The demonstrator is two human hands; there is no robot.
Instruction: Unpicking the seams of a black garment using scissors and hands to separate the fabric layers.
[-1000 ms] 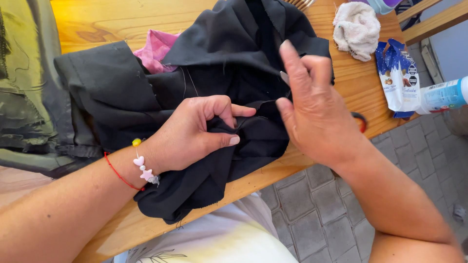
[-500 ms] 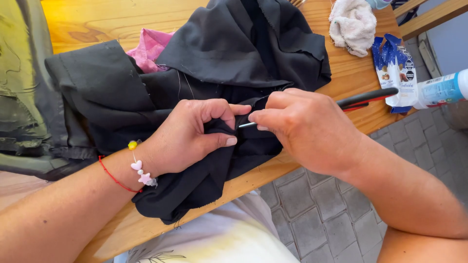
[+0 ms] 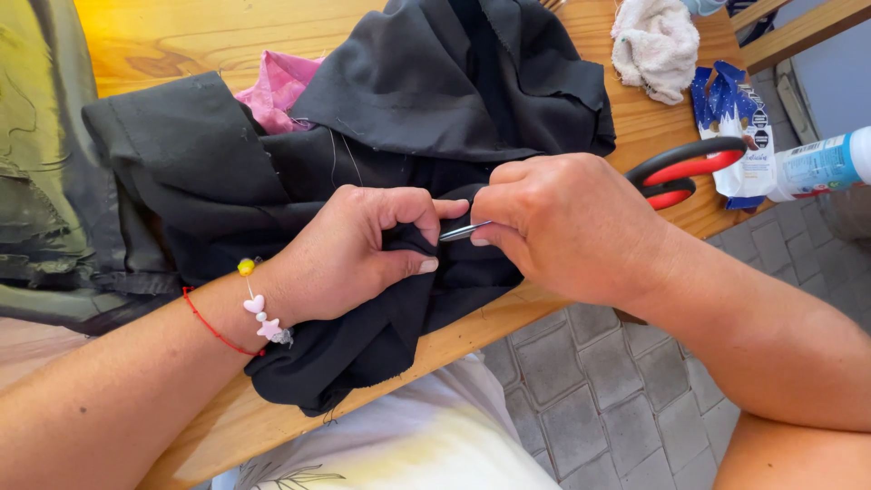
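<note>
Fingers [image 3: 413, 238] of left hand [image 3: 354, 254] pinching black cloth [image 3: 408, 100], right hand [image 3: 567, 222] gripping needle [image 3: 463, 231]

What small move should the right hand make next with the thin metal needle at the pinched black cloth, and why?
Probably push the thin metal needle on through the fold. The right hand grips its back end, its tip meets the black cloth that the left hand pinches between thumb and fingers, so the fold is braced.
</note>
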